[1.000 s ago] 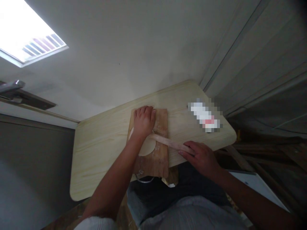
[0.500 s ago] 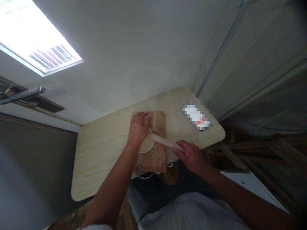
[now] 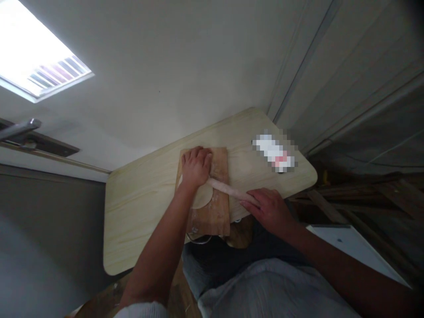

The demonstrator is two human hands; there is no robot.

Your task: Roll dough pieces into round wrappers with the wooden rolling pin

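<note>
A pale rolling pin (image 3: 228, 190) lies slantwise across a thin round sheet of dough (image 3: 203, 198) on a wooden board (image 3: 210, 223). My left hand (image 3: 197, 165) is bent over the pin's far left end, its palm covering that end and part of the dough. My right hand (image 3: 270, 210) is closed around the pin's near right end, past the board's right edge. White flour marks show on the board around the dough. My left fingertips rest near the board's far edge, and what lies beneath them is hidden.
The board lies on a light wood-grain table (image 3: 135, 212) with rounded corners, set against a white wall. A blurred-out white and red item (image 3: 274, 152) is at the table's right. A metal door handle (image 3: 20, 130) juts out at left. Planks (image 3: 327, 205) lie at right.
The view has shifted slightly. Both hands stay on the rolling pin; my left fingers have spread a little, and the pin has moved slightly over the dough.
</note>
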